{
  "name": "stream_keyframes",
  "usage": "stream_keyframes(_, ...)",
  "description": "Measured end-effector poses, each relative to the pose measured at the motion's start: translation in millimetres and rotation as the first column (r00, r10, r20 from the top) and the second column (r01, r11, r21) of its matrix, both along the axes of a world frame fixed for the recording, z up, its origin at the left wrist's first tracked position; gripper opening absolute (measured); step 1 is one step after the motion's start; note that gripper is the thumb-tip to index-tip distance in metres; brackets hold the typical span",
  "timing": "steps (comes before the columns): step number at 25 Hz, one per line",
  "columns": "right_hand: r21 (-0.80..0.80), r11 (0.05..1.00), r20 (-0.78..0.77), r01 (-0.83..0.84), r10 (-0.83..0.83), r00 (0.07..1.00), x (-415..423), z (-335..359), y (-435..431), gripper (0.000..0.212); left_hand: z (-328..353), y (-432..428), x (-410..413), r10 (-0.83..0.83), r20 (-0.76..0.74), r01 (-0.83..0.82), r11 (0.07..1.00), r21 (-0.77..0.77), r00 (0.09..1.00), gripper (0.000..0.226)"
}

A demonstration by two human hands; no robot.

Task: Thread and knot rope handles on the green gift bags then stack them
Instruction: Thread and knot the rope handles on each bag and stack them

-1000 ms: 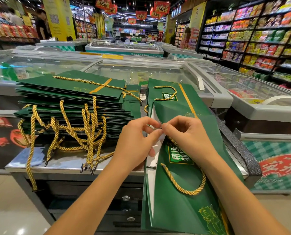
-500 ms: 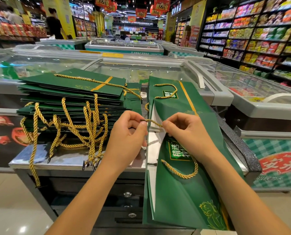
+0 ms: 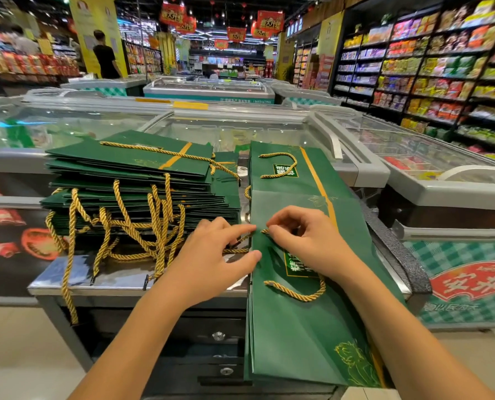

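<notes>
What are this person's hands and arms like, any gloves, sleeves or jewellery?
No gloves: the left hand and right hand are bare. The left forearm and right forearm are bare too, with no sleeve showing down to the picture's edge. No watch, bracelet or ring is visible.

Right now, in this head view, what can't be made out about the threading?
Head view:
1. Knot in the gold rope: hidden under fingertips of the left hand and right hand, which pinches it.
2. Left hand's grip: its curled fingers hide behind its own knuckles.
3. Printed label on the top green bag: partly under the right wrist.
4. Bag count in the left stack: edges too fine.
</notes>
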State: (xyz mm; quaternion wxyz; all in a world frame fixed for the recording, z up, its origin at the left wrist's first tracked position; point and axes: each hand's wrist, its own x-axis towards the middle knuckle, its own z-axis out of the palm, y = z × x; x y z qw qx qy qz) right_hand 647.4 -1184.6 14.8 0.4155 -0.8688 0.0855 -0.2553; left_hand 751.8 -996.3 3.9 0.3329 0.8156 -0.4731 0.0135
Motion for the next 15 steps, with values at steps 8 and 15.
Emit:
stream_keyframes(8, -0.5, 0.857, -0.382, 0.121, -0.344, 0.858, -28.4, 21.6, 2.2, 0.022, -0.4, -1.2, -3.0, 0.046, 0.15, -0.066, 0.989, 0.13, 0.988, 0.063)
stream_keyframes(15, -0.433, 0.84, -0.218, 0.328, -0.45, 0.866, -39.9, 14.2, -5.1, 0.016, -2.3, -2.0, -2.8, 0.043, 0.145, -0.06, 0.992, 0.113, 0.988, 0.053)
